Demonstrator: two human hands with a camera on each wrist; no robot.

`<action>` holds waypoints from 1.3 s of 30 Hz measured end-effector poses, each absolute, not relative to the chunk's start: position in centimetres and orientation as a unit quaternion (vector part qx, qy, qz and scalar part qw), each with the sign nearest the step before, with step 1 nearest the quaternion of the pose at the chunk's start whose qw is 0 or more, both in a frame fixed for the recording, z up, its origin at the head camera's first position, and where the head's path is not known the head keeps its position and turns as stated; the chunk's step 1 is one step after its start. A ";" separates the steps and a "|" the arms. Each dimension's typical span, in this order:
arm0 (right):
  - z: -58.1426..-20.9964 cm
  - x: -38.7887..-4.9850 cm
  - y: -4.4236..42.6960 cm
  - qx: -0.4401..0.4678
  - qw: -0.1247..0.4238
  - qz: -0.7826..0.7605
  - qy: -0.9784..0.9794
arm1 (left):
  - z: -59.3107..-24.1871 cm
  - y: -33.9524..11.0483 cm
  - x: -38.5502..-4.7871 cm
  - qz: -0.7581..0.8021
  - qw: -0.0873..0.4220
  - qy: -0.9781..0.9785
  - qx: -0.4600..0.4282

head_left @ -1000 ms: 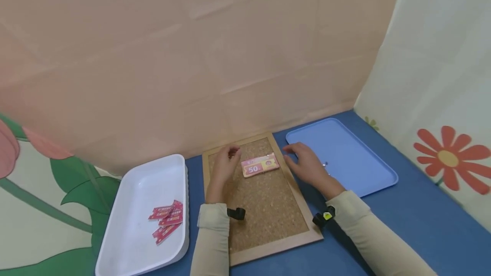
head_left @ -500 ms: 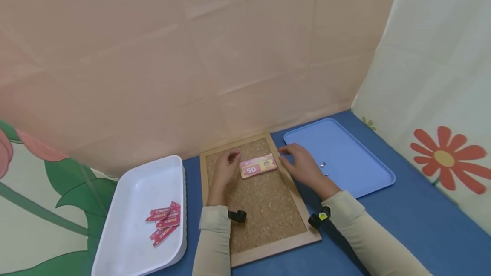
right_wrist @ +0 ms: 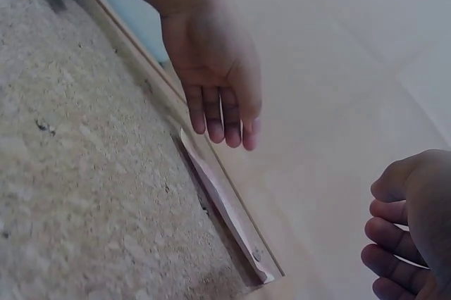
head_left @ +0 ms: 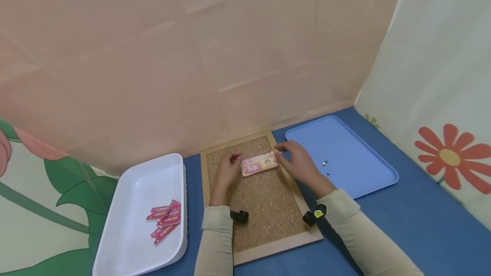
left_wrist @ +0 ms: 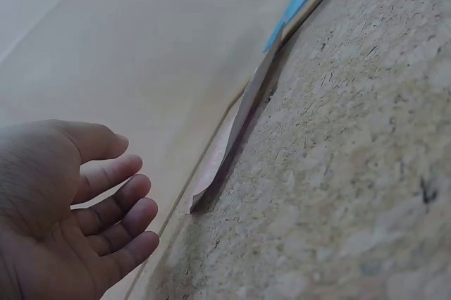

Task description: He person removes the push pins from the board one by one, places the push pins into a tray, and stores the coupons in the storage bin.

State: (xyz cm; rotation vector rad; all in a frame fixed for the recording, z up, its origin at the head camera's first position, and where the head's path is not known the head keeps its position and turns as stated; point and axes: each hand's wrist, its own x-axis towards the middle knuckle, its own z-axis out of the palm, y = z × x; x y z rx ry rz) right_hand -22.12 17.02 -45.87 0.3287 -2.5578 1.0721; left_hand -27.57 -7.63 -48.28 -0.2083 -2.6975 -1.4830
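A pink and yellow paper coupon point(head_left: 259, 165) marked 50 lies on the upper part of a wood-framed corkboard point(head_left: 264, 208). In the left wrist view the coupon point(left_wrist: 229, 141) curls up at its near end, off the cork. Just left of it is my left hand point(head_left: 226, 176), fingers loosely bent and holding nothing. My right hand point(head_left: 302, 164) hovers by the coupon's right end, over the board's frame, its fingers relaxed with nothing between them. A small shiny spot point(right_wrist: 257, 253) shows at that end in the right wrist view; its kind is unclear.
To the left, a white plastic tray point(head_left: 130, 212) holds several red coupons point(head_left: 166, 218). A blue tray point(head_left: 358, 165) with a few small shiny pieces point(head_left: 324, 163) lies to the right. Behind the blue tabletop point(head_left: 406, 216) rises a pinkish-beige sheet point(head_left: 230, 54).
My right hand has shifted slightly left, closer to the coupon's right end. My left hand stays almost where it was. The coupon has not visibly moved on the board.
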 end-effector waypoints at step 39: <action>-48.1 -24.2 15.9 0.131 0.131 0.464 -0.866 | -49.4 -7.4 -26.2 -0.347 -0.023 -0.936 -0.058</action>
